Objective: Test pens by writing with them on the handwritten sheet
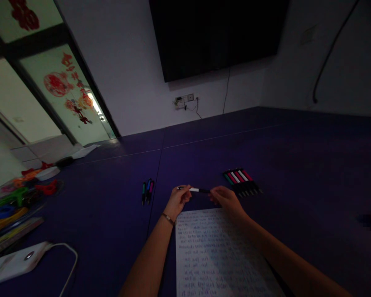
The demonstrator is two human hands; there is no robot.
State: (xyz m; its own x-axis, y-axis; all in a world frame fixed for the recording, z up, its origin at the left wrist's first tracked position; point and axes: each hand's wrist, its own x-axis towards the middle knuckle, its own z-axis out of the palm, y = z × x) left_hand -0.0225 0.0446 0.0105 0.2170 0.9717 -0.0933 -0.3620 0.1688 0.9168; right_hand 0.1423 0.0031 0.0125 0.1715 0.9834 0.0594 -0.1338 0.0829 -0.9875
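Note:
A pen (194, 189) with a white barrel and black ends is held level between my two hands, just beyond the top edge of a handwritten sheet of paper (210, 251). My left hand (179, 199) pinches its left end, and the fingers of my right hand (224, 196) close on its black right end. To the right lies a row of several pens (239, 176) with green, white and pink barrels, side by side. Left of my hands, three pens (147, 191) with green, blue and pink barrels lie close together.
A white device (18, 262) with a white cable (76, 251) lies at the near left. Behind it are colourful items (21, 198) in a pile. The purple table (111, 198) meets a wall with a dark screen (219, 37) and sockets (185, 99).

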